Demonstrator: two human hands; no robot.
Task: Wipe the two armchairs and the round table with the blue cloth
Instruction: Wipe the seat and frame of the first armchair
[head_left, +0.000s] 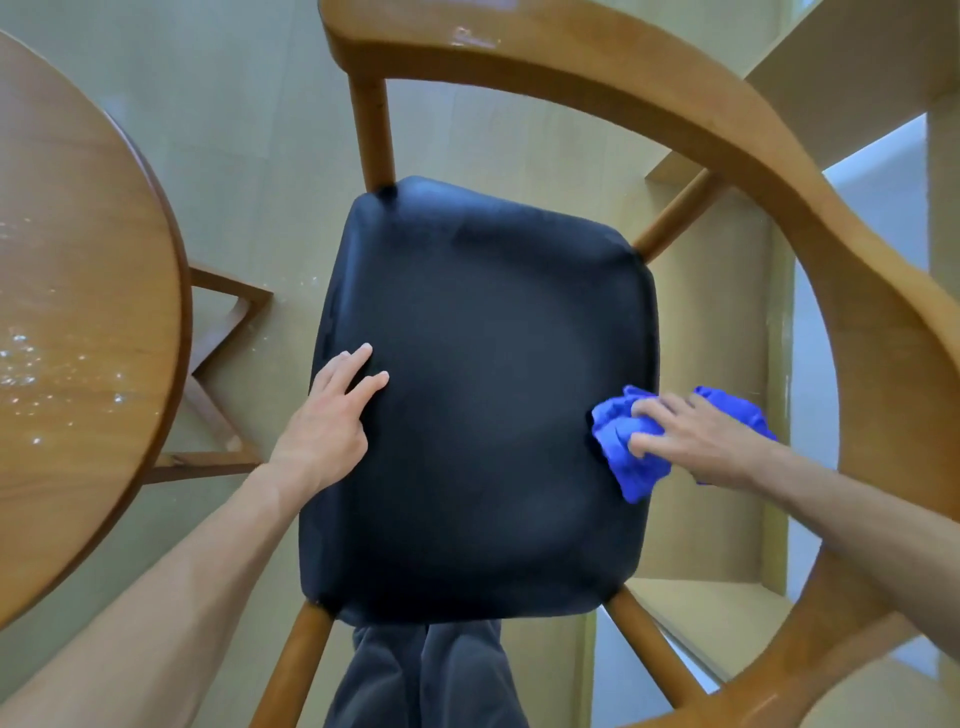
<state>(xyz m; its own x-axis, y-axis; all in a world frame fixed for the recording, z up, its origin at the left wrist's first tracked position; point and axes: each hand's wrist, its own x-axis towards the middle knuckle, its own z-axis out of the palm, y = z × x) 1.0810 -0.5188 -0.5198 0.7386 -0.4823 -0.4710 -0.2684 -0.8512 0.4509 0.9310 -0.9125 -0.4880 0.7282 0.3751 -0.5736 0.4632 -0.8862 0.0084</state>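
I look straight down on a wooden armchair with a black padded seat (483, 405) and a curved wooden back-and-arm rail (727, 130). My right hand (696, 436) presses the bunched blue cloth (623, 452) against the seat's right edge. My left hand (332, 415) lies flat on the seat's left side, fingers spread, holding nothing. The round wooden table (78, 312) fills the left of the view, its top speckled with bright glints. Only one armchair is in view.
The table's wooden base (223, 332) shows on the pale floor between table and chair. My dark trouser legs (426, 675) stand at the chair's front. Pale wooden shelving or steps (727, 613) rise on the right, close behind the chair's rail.
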